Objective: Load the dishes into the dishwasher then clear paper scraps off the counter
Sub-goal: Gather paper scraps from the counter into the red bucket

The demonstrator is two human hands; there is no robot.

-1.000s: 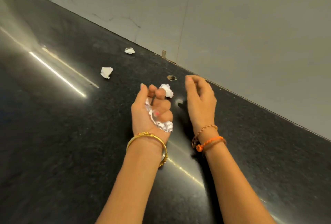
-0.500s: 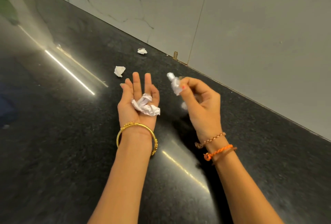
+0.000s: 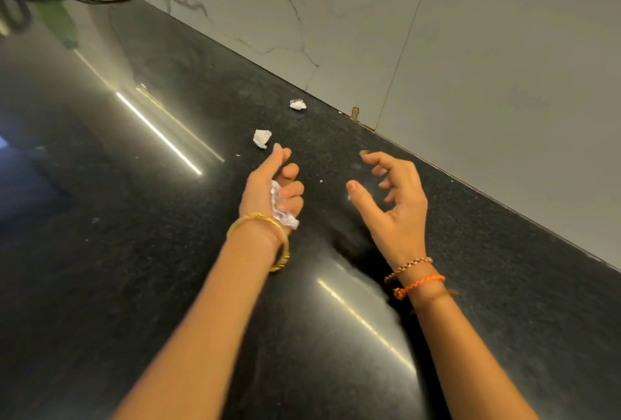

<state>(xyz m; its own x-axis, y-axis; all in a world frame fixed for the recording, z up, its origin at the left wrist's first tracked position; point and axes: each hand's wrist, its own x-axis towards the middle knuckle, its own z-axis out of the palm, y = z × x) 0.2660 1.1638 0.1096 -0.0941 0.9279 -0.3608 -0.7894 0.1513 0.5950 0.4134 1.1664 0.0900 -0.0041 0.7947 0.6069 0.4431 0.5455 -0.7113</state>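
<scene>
Left hand (image 3: 270, 191) clutches gathered paper scraps (image 3: 281, 209); right hand (image 3: 393, 198) hangs loose, holding nothing. Next: reach 2 scraps (image 3: 261, 138) on bench (image 3: 100, 218).

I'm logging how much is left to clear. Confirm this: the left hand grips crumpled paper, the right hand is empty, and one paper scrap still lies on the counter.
Wrong on the count. The head view shows two scraps on the counter: one scrap just beyond the left hand, and a farther scrap near the wall. The rest stands: the left hand grips crumpled paper and the right hand is empty.
</scene>
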